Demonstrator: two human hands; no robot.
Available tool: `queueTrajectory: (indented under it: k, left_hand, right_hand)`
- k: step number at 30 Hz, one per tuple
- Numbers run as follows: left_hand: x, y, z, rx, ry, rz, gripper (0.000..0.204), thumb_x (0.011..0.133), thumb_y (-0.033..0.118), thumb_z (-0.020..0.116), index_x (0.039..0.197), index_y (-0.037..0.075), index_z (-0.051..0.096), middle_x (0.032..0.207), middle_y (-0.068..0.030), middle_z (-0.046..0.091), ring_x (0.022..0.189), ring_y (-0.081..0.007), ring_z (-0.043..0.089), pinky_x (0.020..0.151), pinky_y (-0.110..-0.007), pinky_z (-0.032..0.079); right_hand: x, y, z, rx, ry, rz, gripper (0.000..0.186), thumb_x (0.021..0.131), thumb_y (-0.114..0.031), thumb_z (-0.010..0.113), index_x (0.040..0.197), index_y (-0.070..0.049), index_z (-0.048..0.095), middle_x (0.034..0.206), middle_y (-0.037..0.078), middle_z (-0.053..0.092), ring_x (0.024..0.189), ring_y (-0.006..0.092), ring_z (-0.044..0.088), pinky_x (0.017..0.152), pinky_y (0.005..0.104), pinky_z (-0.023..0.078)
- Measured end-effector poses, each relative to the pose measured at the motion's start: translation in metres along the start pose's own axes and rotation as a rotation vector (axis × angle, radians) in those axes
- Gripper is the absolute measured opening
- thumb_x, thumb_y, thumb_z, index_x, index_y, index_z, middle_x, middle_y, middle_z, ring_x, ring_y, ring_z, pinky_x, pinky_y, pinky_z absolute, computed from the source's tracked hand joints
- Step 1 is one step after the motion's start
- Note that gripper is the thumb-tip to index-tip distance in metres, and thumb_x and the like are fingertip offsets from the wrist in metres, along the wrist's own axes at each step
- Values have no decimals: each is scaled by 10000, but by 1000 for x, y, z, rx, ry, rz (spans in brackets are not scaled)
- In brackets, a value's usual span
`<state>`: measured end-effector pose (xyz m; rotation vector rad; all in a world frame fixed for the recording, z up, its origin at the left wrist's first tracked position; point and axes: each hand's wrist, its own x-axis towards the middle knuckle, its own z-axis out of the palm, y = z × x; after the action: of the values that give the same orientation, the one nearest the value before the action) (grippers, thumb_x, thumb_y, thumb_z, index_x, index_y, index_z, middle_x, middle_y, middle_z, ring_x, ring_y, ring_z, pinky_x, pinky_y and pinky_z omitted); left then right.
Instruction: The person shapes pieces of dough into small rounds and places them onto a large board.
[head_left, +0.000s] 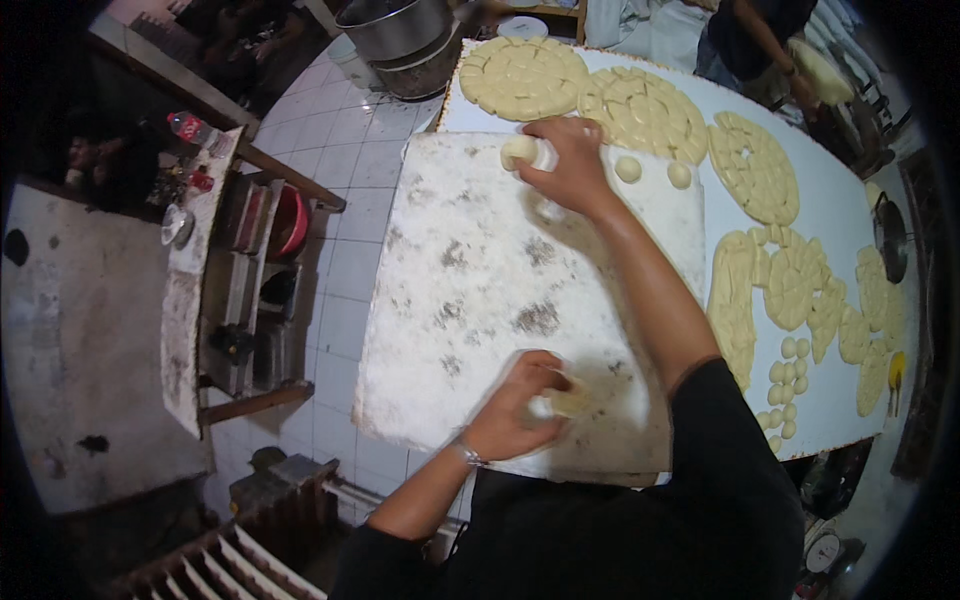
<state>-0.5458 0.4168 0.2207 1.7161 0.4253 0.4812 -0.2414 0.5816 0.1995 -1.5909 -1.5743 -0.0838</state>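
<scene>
A pale, mottled board (450, 280) lies in front of me on a larger white table. My right hand (560, 160) reaches to the board's far edge, its fingers round a dough ball (518, 152). Two more dough balls (628, 170) (679, 175) sit to the right of it. My left hand (520, 405), with a metal bracelet at the wrist, is curved round a blurred piece of dough (567, 398) near the board's near edge. Flattened, cut slabs of dough (640, 110) and several small balls (788, 370) lie on the white table beyond and to the right.
A wooden side bench (185, 340) with a bottle (195, 135) and red bowl (288, 220) stands to the left. A large pot (390, 30) is at the back. Another person's arm (775, 60) shows at top right. A dark pan (890, 240) is at the table's right end.
</scene>
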Motion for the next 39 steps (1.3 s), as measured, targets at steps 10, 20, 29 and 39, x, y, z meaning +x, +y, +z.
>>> queueTrajectory:
  k: [10, 20, 29, 39]
  left_hand:
    - [219, -115, -282, 633, 484, 145, 554, 841, 163, 845, 1327, 63, 600, 1210, -120, 705, 1056, -270, 697, 889, -405, 540]
    - [221, -189, -256, 1068, 609, 106, 698, 822, 216, 847, 1422, -26, 585, 1432, -253, 607, 1377, -378, 548, 1183, -490, 413]
    - [138, -9, 265, 467, -620, 427, 478, 835, 244, 843, 1249, 53, 701, 1207, -193, 724, 1134, -415, 662, 990, -507, 515]
    - [156, -101, 561, 710, -892, 189, 342, 904, 132, 703, 1242, 185, 716, 1246, -197, 611, 1206, -368, 647, 996, -473, 567]
  right_hand:
    - [-5, -23, 122, -411, -204, 188, 768, 853, -505, 802, 1424, -27, 615, 1396, 171, 636, 1386, 354, 507, 1245, 657, 257]
    - [-371, -104, -187, -411, -45, 637, 558, 846, -381, 861, 1323, -130, 714, 1339, 106, 678, 1286, 338, 573, 1112, 534, 379]
    - [-562, 63, -436, -755, -310, 1582, 533, 863, -579, 746, 1055, -83, 760, 1035, 140, 781, 1014, 368, 719, 991, 582, 415]
    - [-482, 67, -452, -637, 86, 1294, 332, 862, -405, 814, 1039, -126, 783, 1009, 75, 782, 979, 288, 705, 1017, 473, 389]
